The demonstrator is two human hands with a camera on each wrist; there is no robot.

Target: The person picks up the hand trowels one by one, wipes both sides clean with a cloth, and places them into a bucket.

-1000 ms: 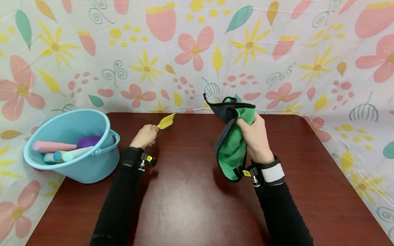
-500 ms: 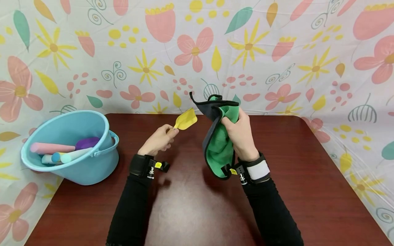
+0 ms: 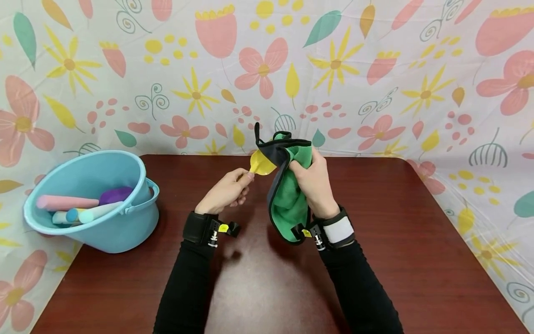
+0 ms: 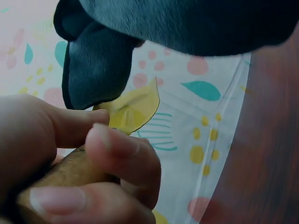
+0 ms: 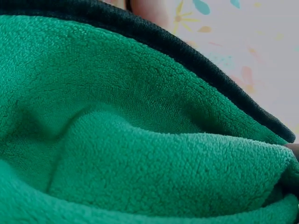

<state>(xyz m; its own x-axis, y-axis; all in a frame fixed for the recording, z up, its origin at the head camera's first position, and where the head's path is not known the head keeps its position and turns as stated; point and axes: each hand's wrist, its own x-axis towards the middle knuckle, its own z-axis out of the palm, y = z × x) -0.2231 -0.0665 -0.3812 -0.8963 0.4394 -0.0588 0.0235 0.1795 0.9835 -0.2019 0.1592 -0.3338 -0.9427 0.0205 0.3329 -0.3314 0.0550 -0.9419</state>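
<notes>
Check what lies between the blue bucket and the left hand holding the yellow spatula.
Only bare table, in the head view. The bucket sits at its left edge; the left hand holds the yellow spatula mid-table.

Dark red-brown wooden table, glossy top, rounded corners at the far side, w/ a floral cloth backdrop draped behind and down both sides. Only thing sitting directly on it: a light blue plastic bucket at the far left, tipped twd the viewer, its handle folded down on the front rim. Inside: pink, blue & pale green chalk sticks plus a purple round piece.
</notes>
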